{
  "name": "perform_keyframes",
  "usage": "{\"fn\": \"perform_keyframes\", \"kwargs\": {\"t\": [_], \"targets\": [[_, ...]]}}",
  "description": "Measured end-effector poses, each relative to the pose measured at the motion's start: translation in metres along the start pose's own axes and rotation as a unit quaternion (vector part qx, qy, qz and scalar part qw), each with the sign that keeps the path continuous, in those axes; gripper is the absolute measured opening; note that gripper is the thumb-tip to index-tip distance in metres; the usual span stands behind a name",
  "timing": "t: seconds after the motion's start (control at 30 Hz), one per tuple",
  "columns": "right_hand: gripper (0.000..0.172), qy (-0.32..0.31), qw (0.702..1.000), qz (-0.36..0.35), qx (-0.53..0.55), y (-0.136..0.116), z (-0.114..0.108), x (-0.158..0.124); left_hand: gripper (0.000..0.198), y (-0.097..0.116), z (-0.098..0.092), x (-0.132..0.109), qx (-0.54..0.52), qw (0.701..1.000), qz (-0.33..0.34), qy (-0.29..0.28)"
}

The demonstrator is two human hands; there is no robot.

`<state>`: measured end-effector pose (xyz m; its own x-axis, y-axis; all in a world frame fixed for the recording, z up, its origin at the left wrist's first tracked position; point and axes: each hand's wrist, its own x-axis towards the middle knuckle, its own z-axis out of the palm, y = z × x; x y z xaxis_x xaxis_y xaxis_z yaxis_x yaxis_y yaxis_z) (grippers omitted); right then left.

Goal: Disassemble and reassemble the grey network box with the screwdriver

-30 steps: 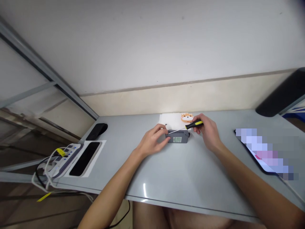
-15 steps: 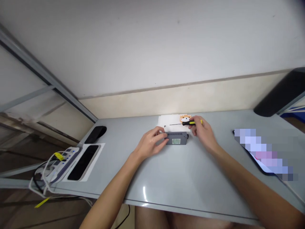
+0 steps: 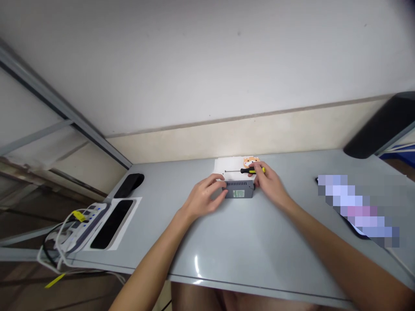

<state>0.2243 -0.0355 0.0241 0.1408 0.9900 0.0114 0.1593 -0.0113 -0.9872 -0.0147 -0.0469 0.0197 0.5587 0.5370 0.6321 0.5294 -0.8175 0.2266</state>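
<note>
My left hand (image 3: 207, 196) is closed around the left end of a dark grey vented box (image 3: 241, 190), which stands on the table with a pale green label facing me. In my right hand (image 3: 266, 181) is a black-and-yellow screwdriver (image 3: 249, 171), held nearly level. Its thin shaft points left across a white sheet of paper (image 3: 228, 163) behind the box, and the tip is by tiny dark screws (image 3: 223, 173). Whether the tip touches one of them, I cannot tell. An orange-and-white bear face (image 3: 251, 161) on the paper is partly covered by the right hand.
At the left lie a phone (image 3: 113, 224) on white paper, a power strip (image 3: 89, 226) with tangled cables, and a black object (image 3: 128, 185). A blurred-out lit screen (image 3: 356, 211) lies to the right. A black cylinder (image 3: 376, 129) leans at the back right.
My right hand has moved left with the screwdriver, bringing the tip over to the tiny screws. My left hand stays on the grey box.
</note>
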Motion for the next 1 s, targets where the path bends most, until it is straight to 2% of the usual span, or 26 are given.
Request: {"fn": "perform_keyframes", "kwargs": {"t": [0.17, 0.33, 0.63, 0.8, 0.9, 1.0], "targets": [[0.042, 0.051, 0.998, 0.014, 0.02, -0.003, -0.003, 0.002, 0.007, 0.002, 0.0, 0.001, -0.021, 1.0, 0.006, 0.005], [0.045, 0.074, 0.997, -0.006, 0.024, 0.002, -0.004, 0.004, 0.007, 0.003, 0.001, 0.001, -0.026, 1.0, -0.002, 0.007], [0.051, 0.065, 0.997, -0.03, 0.023, 0.006, -0.006, 0.004, 0.007, 0.005, 0.003, 0.002, -0.046, 0.999, -0.021, 0.008], [0.051, 0.123, 0.987, -0.032, 0.098, -0.009, -0.017, 0.007, 0.008, 0.004, -0.001, 0.003, -0.048, 0.998, -0.025, 0.011], [0.045, 0.169, 0.973, -0.027, 0.154, -0.02, -0.028, 0.006, 0.011, 0.002, -0.004, 0.003, -0.051, 0.998, -0.033, 0.022], [0.038, 0.18, 0.966, -0.028, 0.184, -0.027, -0.034, 0.004, 0.011, 0.002, -0.002, 0.003, -0.031, 0.998, -0.035, 0.039]]}}
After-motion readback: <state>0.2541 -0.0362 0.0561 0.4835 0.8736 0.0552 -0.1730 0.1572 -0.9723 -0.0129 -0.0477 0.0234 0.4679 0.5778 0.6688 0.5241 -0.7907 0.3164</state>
